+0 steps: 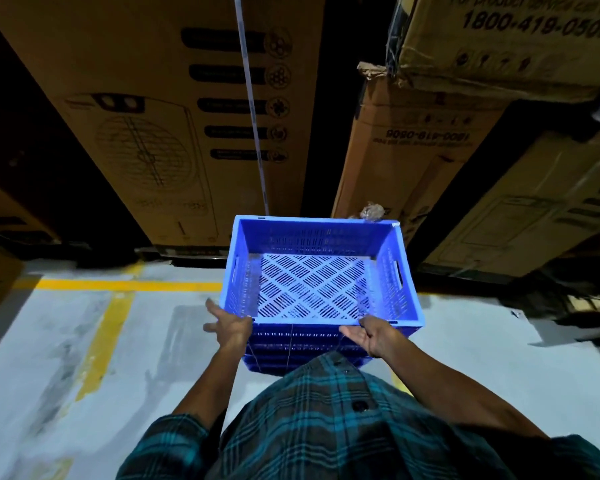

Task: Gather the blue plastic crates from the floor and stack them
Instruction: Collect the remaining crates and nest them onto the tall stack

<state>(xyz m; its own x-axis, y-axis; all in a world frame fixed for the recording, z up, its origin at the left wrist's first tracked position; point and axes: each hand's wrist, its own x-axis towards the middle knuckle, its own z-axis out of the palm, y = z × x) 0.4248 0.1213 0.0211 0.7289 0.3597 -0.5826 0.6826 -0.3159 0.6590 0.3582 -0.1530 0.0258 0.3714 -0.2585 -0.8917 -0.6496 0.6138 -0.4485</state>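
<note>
Tall brown cardboard boxes (174, 109) are crowding the upper frame behind the blue slotted plastic crate stack (321, 271) your left hand (231, 325) and right hand (373, 332) are touching, fingers spread open.

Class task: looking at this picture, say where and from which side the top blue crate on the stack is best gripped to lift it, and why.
Grip the top blue crate by its two handle slots in the short side walls, one hand from the left, one from the right. It sits upright and empty, and the slots face each other, so the load balances.

Warehouse / stockroom. Tall printed appliance cartons (174, 109) stacked in rows, more cartons (520, 43) piled to their right, painted concrete floor (49, 341) with yellow lane lines (108, 341) in front of the cartons.
</note>
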